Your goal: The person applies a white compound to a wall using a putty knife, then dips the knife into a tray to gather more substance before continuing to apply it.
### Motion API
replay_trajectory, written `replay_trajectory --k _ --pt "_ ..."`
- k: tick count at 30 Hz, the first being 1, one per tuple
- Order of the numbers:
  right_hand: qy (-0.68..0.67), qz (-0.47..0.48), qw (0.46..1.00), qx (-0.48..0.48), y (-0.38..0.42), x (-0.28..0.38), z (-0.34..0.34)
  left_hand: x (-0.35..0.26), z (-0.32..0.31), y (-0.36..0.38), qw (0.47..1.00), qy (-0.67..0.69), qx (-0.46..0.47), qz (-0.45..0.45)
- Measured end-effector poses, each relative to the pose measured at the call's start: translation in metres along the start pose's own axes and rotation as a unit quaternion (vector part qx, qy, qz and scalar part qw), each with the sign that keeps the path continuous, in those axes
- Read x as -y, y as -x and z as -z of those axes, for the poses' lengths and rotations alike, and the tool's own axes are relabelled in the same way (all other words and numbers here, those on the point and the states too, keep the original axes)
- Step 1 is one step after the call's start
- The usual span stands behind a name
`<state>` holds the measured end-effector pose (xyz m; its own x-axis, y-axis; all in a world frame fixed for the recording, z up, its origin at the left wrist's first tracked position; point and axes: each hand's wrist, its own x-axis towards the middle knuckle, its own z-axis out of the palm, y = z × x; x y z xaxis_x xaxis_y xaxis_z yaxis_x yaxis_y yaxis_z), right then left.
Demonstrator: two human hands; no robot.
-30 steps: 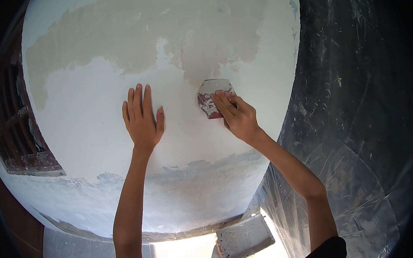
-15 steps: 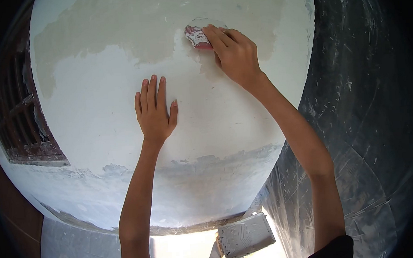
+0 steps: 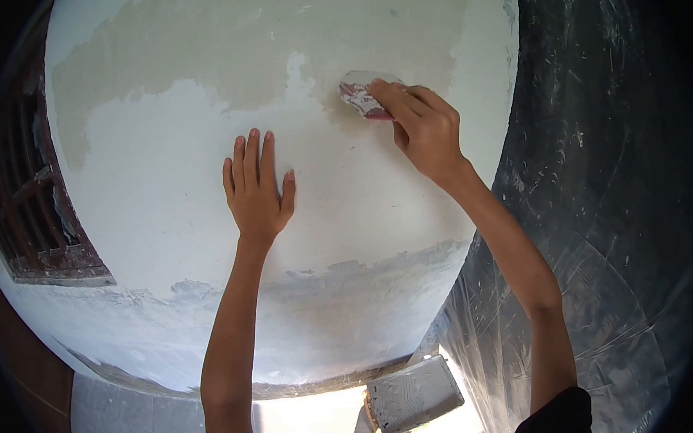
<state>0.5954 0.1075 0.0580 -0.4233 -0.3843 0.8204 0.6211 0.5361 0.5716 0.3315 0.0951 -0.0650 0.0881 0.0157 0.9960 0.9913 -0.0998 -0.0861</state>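
Note:
My right hand [image 3: 430,130] grips a flat putty spreader [image 3: 362,96], reddish and caked with white, and holds it against the wall [image 3: 149,195]. Its far edge partly blends with the wall, and my fingers cover its right side. Around it the wall carries a grey-beige patch [image 3: 197,52] with ragged edges, above a whiter area. Flat on that white area lies my left hand [image 3: 256,194], fingers stretched upward and thumb apart, holding nothing.
A tray [image 3: 415,395] of greyish paste stands low down near the wall's foot. At left is a dark brown window grille [image 3: 43,193]. Dark plastic sheeting [image 3: 597,203] hangs along the right side. A rough grey band [image 3: 327,288] crosses the lower wall.
My right hand has moved down and slightly right with the spreader. My left hand stays in nearly the same place on the wall.

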Motion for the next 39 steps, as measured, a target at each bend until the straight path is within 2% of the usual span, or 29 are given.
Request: replay_trajectory --k 2,4,9,12,15,17,18,20,21,22,24,28,31,35,37,39 --pt "0.056 0.003 0.997 -0.049 -0.016 -0.035 -0.007 0.001 -0.001 0.001 1.000 -0.003 0.006 0.002" --pt "0.073 0.018 0.996 -0.052 -0.017 -0.047 -0.017 0.001 -0.002 0.001 1.000 -0.013 0.000 -0.001" --pt "0.106 0.032 0.992 -0.052 0.046 -0.007 -0.042 -0.001 -0.002 0.002 1.000 -0.008 -0.004 0.001" --pt "0.047 0.022 0.999 -0.010 0.088 0.031 -0.027 -0.001 -0.002 0.000 1.000 -0.008 -0.006 -0.001" --pt "-0.019 -0.009 0.999 0.049 0.084 0.049 0.006 -0.001 -0.001 0.001 1.000 -0.007 -0.007 0.001" --pt "-0.176 -0.146 0.971 0.067 0.070 0.052 0.016 0.000 -0.001 0.001 1.000 -0.005 -0.009 -0.006" --pt "-0.174 -0.145 0.972 0.063 0.062 0.050 0.017 0.000 -0.002 0.002 1.000 -0.010 -0.005 -0.005" --pt "-0.214 -0.212 0.953 0.042 0.041 0.039 0.012 0.000 -0.002 0.001 1.000 -0.017 -0.002 -0.002" --pt "-0.238 -0.235 0.942 -0.007 0.030 0.035 0.004 0.000 -0.001 0.002 1.000 -0.017 0.001 -0.001" --pt "-0.239 -0.235 0.942 -0.009 0.024 0.028 -0.002 0.000 -0.001 0.001 1.000 -0.016 0.003 0.000" --pt "-0.217 -0.271 0.937 0.051 0.016 0.018 -0.010 0.000 0.000 0.002 1.000 -0.016 0.003 -0.001" --pt "-0.217 -0.242 0.943 0.073 0.014 0.015 -0.013 0.000 0.000 0.002 1.000 -0.015 0.007 0.002" --pt "-0.284 -0.290 0.912 0.058 0.015 0.017 -0.016 0.000 -0.001 0.002 1.000 -0.015 0.007 0.001" --pt "-0.273 -0.296 0.911 0.086 0.009 0.014 -0.033 0.001 0.002 0.003 1.000 -0.014 0.014 -0.001" --pt "-0.217 -0.268 0.937 0.054 0.007 0.005 -0.038 0.000 0.000 0.001 1.000 -0.015 0.006 -0.002" --pt "-0.229 -0.288 0.929 0.035 0.007 -0.001 -0.035 0.001 0.000 0.002 1.000 -0.017 0.006 -0.003"
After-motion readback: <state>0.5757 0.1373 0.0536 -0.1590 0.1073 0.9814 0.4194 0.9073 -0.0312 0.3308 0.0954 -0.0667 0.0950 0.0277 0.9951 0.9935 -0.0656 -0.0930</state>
